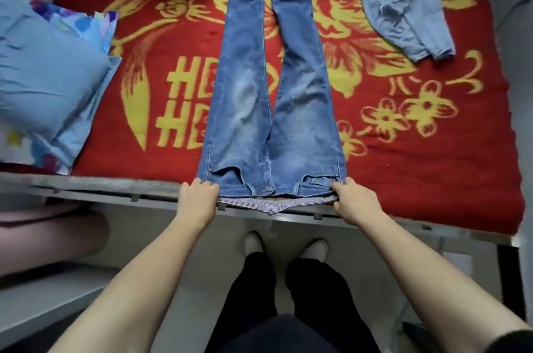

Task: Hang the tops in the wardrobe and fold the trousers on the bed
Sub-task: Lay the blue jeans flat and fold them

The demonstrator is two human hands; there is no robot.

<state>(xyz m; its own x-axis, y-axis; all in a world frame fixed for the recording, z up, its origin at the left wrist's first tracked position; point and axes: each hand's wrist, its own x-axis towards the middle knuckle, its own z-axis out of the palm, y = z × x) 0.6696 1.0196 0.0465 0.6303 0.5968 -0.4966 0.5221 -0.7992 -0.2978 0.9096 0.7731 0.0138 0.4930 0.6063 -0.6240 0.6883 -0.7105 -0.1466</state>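
Got the jeans point(268, 110) flat on the bed point(432, 168), my left hand point(199, 198) and right hand point(353, 199) each pinching a waistband corner.

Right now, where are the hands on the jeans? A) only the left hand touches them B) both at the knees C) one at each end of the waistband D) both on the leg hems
C: the left hand and the right hand each grip a waistband corner of the jeans, which lie flat on the red blanket.

A yellow double-happiness character point(180, 77), half covered by jeans point(271, 110), stands on the red blanket point(432, 156).
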